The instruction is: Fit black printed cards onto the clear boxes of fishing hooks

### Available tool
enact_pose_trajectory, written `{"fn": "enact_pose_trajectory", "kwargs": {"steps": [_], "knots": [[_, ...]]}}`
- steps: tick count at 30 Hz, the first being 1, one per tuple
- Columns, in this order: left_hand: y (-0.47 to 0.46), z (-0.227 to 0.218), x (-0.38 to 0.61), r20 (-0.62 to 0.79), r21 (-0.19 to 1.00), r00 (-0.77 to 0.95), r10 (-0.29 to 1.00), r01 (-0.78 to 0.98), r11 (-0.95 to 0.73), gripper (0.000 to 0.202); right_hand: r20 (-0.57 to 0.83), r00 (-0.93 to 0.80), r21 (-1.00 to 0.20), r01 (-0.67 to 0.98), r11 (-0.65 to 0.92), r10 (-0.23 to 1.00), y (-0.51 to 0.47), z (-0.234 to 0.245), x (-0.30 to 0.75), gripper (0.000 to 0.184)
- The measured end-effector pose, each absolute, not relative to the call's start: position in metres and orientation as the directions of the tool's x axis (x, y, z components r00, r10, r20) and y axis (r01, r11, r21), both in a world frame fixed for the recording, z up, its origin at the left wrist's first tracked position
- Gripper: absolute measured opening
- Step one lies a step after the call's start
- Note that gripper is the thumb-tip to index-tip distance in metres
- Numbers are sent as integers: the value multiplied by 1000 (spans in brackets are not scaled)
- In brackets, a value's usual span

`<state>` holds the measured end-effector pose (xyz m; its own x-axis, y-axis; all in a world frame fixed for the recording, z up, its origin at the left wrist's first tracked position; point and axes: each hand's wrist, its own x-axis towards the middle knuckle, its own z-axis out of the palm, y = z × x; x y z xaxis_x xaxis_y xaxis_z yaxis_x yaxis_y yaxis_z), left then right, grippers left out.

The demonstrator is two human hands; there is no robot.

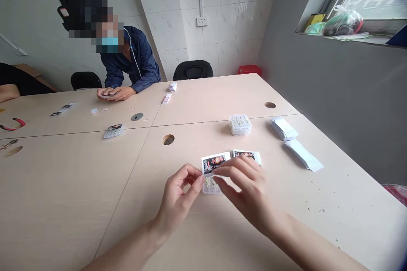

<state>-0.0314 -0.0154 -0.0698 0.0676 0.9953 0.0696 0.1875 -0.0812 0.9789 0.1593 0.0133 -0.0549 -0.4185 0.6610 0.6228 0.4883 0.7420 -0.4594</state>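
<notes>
Left hand (178, 197) pinches the small clear plastic box (210, 186) by its edge; right hand (246, 188) grips the black-and-red printed paper card (215, 163) on it. Both look light, thin and slippery, so they are best held by the edges. Just beyond the grip lies a second printed card (247, 154), and farther off a stack of clear boxes (241, 124).

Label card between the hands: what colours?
The small printed paper label card is black with red and white graphics, white edge; head view.

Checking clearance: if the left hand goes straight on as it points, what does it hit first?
Left hand pinches the card, so that comes first; past it, probably the second card, depth unclear.
</notes>
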Motion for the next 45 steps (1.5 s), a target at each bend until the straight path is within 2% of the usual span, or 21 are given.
{"fn": "enact_pose_trajectory", "kwargs": {"steps": [8,14,22,30,45], "knots": [[-21,-66,-29,259,928,127,957,242,-283,12,589,-426,-567,387,727,686,8,-55,153,14],[-21,-69,-31,357,880,141,923,282,-383,11,618,-402,-564,371,737,676,7,-55,151,12],[-20,-67,-30,388,851,131,912,329,-409,12,616,-401,-563,378,735,678,5,-58,148,10],[-20,-66,-29,421,830,118,899,349,-434,13,575,-377,-613,389,688,726,4,-57,147,8],[-18,-67,-28,510,763,148,848,377,-525,17,613,-395,-533,432,727,684,5,-53,149,10]]}}
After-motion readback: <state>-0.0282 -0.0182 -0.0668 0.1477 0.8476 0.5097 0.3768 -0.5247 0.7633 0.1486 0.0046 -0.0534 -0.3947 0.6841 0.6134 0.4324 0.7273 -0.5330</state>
